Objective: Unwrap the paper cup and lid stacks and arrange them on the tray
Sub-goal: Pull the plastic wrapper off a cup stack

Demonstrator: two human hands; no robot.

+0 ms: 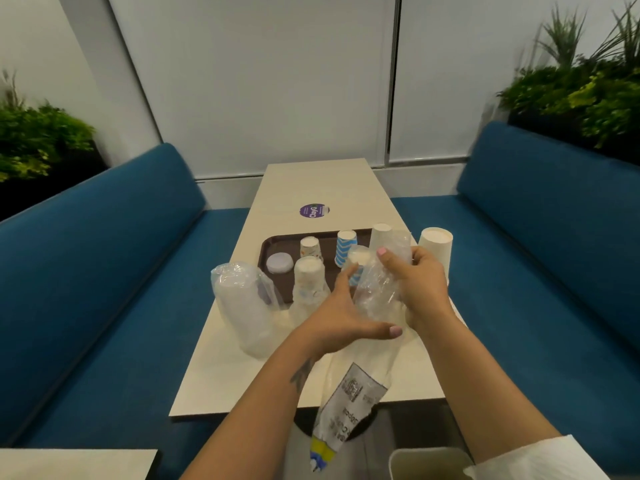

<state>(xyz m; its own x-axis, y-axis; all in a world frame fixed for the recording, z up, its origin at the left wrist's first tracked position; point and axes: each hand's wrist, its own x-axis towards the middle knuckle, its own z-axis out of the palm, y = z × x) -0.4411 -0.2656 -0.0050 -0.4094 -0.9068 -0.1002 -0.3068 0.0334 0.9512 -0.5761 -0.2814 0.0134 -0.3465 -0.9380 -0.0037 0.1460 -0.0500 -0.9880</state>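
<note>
My left hand point(341, 315) and my right hand point(417, 289) both grip a clear plastic wrapper point(353, 403) above the table; its printed tail hangs down past the table's near edge. A blue-striped cup stack point(356, 263) pokes out of the wrapper's top between my fingers. On the brown tray point(273, 244) stand a patterned cup stack point(310, 250), a blue zigzag cup stack point(346, 247), a white lid stack point(279, 263) and a tall white cup stack point(381, 237). A wrapped lid stack point(244, 306) and a wrapped patterned cup stack point(308, 289) stand near the tray's front.
A white cup stack point(435, 251) stands at the table's right edge. Blue benches point(104, 258) flank the narrow table point(242, 375). A purple sticker point(314, 210) lies behind the tray. A pale bin point(426, 462) sits at the bottom right.
</note>
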